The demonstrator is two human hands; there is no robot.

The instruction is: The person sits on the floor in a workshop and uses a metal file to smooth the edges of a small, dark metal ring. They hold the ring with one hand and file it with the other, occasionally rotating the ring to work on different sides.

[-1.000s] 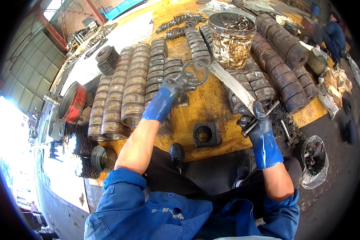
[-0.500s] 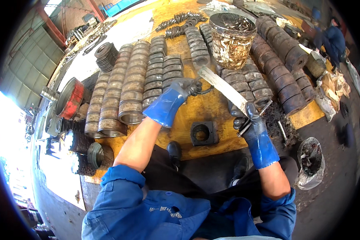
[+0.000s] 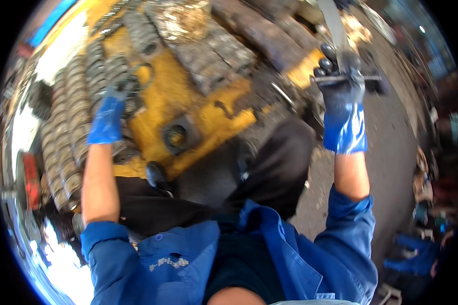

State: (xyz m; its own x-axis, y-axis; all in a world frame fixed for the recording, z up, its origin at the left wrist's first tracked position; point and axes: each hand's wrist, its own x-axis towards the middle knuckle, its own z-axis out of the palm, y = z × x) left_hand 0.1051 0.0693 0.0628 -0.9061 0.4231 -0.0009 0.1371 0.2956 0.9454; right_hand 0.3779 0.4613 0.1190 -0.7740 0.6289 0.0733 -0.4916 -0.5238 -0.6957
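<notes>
My left hand, in a blue glove with dark, dirty fingers, is closed on a thin dark ring. It hangs over the rows of ring-shaped metal parts and is smeared by motion. Out to the right, my right hand, gloved the same way, grips a long flat strip pointing away from me. A thin metal rod lies crosswise in the same grip. Between my hands, nearer to me, a dark square block with a round hole sits on the yellow surface.
At the far side stands a grease-smeared bucket among more rows of metal rings. A metal bar lies near dark, greasy matter. A red-sided ring is at the left. A person in blue is at the lower right.
My view has swung to the right. My right hand has moved right and away from the block with the strip and rod; the strip now points away. My hands are farther apart.
</notes>
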